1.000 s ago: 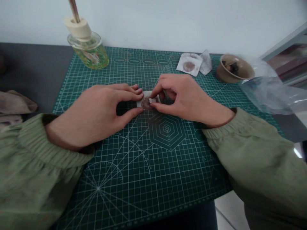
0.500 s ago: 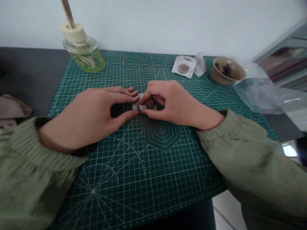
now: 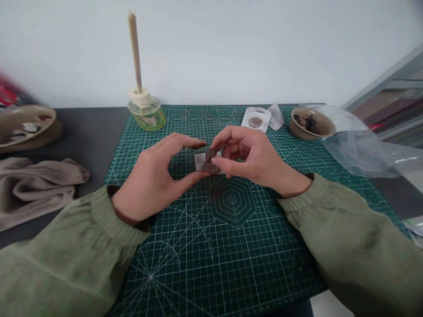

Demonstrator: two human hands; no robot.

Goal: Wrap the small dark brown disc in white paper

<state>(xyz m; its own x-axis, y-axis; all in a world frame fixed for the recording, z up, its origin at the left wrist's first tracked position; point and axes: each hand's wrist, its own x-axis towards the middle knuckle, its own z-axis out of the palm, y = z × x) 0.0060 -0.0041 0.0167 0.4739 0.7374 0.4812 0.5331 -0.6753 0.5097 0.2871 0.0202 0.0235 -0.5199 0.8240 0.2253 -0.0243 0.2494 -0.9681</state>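
Observation:
Both my hands meet over the middle of a green cutting mat (image 3: 231,246). A small brown disc-like piece (image 3: 209,161) is pinched between them, lifted just above the mat. My left hand (image 3: 158,178) grips it from the left with thumb and forefinger. My right hand (image 3: 251,158) holds it from the right, fingers curled. A small white paper wrapper (image 3: 199,161) lies flat on the mat just behind the piece.
A glass reed diffuser (image 3: 147,112) stands at the mat's far left corner. An opened wrapper with a brown stain (image 3: 256,119) and a brown bowl (image 3: 310,123) sit at the back right, beside clear plastic (image 3: 363,149). A beige cloth (image 3: 33,187) and a tray (image 3: 26,125) lie left.
My hands have lifted the brown piece off its white wrapper, which stays on the mat. The camera has tilted up and shows more of the desk's left side.

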